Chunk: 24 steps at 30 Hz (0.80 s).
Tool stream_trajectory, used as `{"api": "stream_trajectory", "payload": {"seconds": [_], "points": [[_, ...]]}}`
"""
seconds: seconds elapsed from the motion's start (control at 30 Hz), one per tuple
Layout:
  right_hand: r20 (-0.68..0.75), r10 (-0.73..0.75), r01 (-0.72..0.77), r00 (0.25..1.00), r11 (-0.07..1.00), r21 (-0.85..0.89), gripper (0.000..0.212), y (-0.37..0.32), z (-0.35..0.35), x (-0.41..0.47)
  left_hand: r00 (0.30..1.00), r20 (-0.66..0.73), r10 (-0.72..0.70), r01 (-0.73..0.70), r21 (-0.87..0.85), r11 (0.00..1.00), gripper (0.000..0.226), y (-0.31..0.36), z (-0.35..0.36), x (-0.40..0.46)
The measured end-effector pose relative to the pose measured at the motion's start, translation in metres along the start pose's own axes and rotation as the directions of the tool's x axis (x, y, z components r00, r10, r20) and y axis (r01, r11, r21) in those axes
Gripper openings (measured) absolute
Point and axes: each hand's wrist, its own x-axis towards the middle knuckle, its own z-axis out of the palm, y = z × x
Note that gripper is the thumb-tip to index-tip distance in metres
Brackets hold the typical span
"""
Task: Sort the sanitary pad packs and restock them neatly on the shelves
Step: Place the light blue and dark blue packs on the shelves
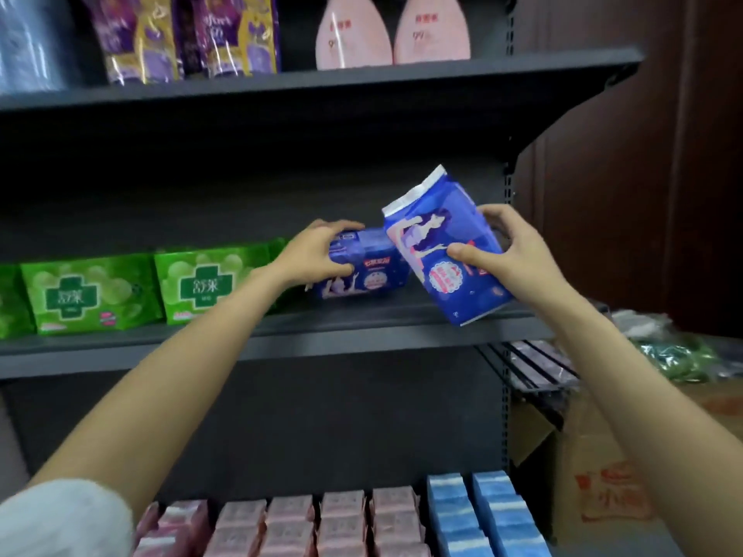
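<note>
A dark blue sanitary pad pack (368, 271) lies on its side on the middle shelf (362, 335). My left hand (317, 251) grips its left end, fingers over the top and thumb at the front. A second dark blue pack (434, 243) is tilted in the air just right of the first, above the shelf's front edge. My right hand (502, 251) holds it from the right side, thumb across its front. Green packs (205, 285) stand in a row on the same shelf to the left.
Purple packs (193, 34) and pink packs (354, 38) stand on the top shelf. Rows of pink packs (321, 524) and light blue packs (486, 516) fill the bottom shelf. Cardboard boxes (603, 476) and bagged goods (675, 351) sit to the right of the rack.
</note>
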Motion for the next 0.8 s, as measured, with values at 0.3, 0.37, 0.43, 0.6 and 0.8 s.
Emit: {"api": "stream_trajectory", "payload": {"seconds": [0.3,0.37,0.43,0.6,0.8], "points": [[0.176,-0.186,0.252,0.967,0.813,-0.525,0.065,0.016,0.025,0.074,1.000,0.022,0.004,-0.007,0.161,0.987,0.045,-0.061,0.040,0.051],[0.253,-0.159,0.281,0.954,0.766,-0.578,0.063,0.019,0.037,0.083,0.999,-0.041,-0.031,0.034,0.071,0.997,0.032,-0.066,0.044,0.054],[0.337,-0.122,0.315,0.934,0.729,-0.608,0.062,0.021,0.051,0.088,0.986,-0.084,-0.147,0.133,-0.155,0.979,0.029,-0.062,0.043,0.053],[0.474,-0.039,0.371,0.880,0.680,-0.633,0.063,0.028,0.092,0.099,0.929,0.001,-0.371,0.304,-0.577,0.758,0.043,-0.048,0.025,0.038],[0.473,-0.061,0.342,0.879,0.772,-0.536,0.051,0.035,0.108,0.118,0.995,-0.038,-0.091,0.086,-0.117,0.989,0.053,-0.043,0.024,0.003]]}}
